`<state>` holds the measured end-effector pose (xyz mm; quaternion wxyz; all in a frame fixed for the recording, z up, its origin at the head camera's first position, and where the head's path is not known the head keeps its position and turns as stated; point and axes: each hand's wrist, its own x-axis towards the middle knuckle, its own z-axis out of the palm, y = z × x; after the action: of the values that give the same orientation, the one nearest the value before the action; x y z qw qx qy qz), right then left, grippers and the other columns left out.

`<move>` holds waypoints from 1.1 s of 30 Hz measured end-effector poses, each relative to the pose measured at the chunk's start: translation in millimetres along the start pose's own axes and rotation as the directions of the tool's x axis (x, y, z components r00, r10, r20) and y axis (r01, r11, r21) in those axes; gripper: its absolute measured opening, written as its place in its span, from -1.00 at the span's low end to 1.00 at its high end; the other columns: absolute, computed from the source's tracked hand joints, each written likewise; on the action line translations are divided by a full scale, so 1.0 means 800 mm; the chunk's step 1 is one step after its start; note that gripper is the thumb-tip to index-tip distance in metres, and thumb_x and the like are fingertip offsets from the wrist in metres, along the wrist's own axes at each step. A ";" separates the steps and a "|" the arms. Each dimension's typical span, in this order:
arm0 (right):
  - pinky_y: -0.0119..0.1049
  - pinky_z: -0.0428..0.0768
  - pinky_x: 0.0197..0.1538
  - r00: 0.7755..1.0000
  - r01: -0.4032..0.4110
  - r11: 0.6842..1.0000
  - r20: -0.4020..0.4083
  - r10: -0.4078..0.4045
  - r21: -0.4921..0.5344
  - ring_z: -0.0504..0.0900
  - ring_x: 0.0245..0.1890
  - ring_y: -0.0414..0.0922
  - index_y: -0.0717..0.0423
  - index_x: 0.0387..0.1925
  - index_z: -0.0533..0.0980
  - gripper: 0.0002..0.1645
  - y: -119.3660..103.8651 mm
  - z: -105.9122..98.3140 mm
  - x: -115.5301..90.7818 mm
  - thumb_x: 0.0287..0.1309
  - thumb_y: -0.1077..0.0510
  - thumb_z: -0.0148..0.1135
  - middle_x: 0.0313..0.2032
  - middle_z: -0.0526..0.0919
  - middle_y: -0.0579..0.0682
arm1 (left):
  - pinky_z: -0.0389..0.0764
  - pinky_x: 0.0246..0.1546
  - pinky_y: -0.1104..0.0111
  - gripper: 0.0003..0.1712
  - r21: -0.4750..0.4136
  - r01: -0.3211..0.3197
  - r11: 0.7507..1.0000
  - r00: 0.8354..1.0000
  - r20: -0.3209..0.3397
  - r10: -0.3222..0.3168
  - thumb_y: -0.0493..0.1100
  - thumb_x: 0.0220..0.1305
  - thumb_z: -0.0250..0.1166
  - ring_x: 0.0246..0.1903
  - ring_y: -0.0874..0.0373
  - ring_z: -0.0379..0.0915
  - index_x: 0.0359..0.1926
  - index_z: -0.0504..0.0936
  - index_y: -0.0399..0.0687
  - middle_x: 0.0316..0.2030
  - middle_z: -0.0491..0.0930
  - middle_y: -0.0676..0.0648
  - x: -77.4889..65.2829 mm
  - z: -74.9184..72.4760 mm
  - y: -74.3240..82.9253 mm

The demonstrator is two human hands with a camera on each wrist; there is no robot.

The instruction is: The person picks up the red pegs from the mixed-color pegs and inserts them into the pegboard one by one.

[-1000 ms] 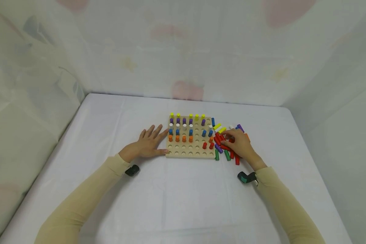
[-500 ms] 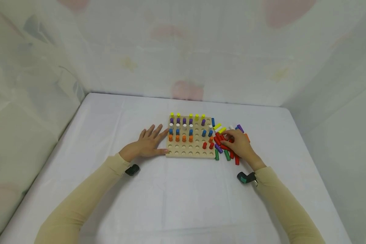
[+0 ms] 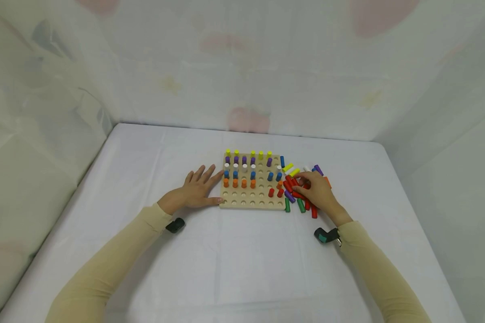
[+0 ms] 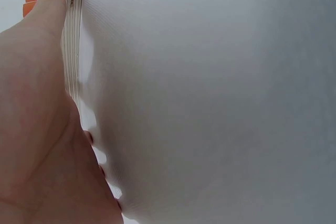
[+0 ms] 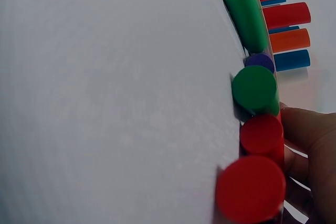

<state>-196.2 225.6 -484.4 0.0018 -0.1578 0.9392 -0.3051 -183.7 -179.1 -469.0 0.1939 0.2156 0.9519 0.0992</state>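
Note:
My left hand (image 3: 193, 190) lies spread to the left of a wooden pegboard (image 3: 252, 206), index fingertip and thumb tip right at its edge. In the left wrist view the thumb (image 4: 51, 11) overlaps the board's layered side (image 4: 73, 40). My right hand (image 3: 318, 190) is over the loose pegs to the right of the board, thumb and index finger bent around the red pegs (image 3: 288, 186). From the right wrist, the thumb (image 5: 296, 121) is close behind a red peg (image 5: 262, 135); I cannot tell whether it grips one.
Upright pegs stand in the board in coloured rows: yellow (image 3: 260, 154), purple (image 3: 244, 159), white, blue and orange (image 3: 244, 183), plus two red. Loose green pegs (image 3: 301, 205), a purple peg (image 3: 289, 197) and yellow pegs (image 3: 288, 167) lie beside it on the white-covered table (image 3: 242, 260).

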 end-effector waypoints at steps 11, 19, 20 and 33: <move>-0.25 0.48 -0.14 1.000 0.006 1.000 -0.011 -0.006 0.003 0.46 -0.18 -0.06 0.11 0.08 0.58 -0.53 -0.001 -0.001 -0.001 0.15 0.06 0.43 -0.26 0.64 0.04 | -0.33 0.45 -0.34 0.10 -0.011 -0.010 1.000 1.000 -0.010 0.010 0.47 0.30 0.05 0.55 -0.35 -0.55 0.59 -0.29 0.19 0.59 -0.40 -0.23 -0.001 0.001 -0.002; -0.21 0.52 -0.12 1.000 -0.008 1.000 -0.028 0.008 -0.007 0.50 -0.18 -0.03 0.09 0.07 0.57 -0.52 -0.003 -0.002 -0.003 0.14 0.05 0.44 -0.28 0.64 0.04 | -0.33 0.45 -0.34 0.09 -0.010 -0.018 1.000 1.000 -0.015 0.017 0.45 0.31 0.06 0.55 -0.35 -0.56 0.59 -0.30 0.19 0.59 -0.41 -0.24 -0.001 0.001 -0.001; -0.18 0.54 -0.10 0.999 -0.015 1.000 -0.030 0.015 -0.005 0.52 -0.18 -0.02 0.08 0.07 0.56 -0.52 -0.003 -0.003 -0.002 0.13 0.04 0.45 -0.28 0.64 0.03 | -0.33 0.45 -0.34 0.10 -0.011 -0.016 1.000 1.000 -0.015 0.016 0.46 0.31 0.05 0.55 -0.35 -0.55 0.59 -0.30 0.20 0.59 -0.41 -0.23 -0.001 0.001 -0.001; 0.01 0.65 0.03 0.999 -0.029 0.999 -0.038 0.030 0.015 0.59 -0.10 0.03 0.07 0.08 0.55 -0.51 -0.008 -0.009 -0.003 0.14 0.01 0.43 -0.25 0.66 0.06 | -0.34 0.45 -0.33 0.10 -0.022 -0.016 1.000 1.000 -0.007 0.015 0.47 0.30 0.06 0.55 -0.34 -0.56 0.59 -0.30 0.21 0.59 -0.41 -0.22 0.000 0.001 -0.002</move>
<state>-193.0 225.3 -475.4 -0.0103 -0.1380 0.9390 -0.3147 -184.0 -180.4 -470.3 0.1921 0.2204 0.9497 0.1121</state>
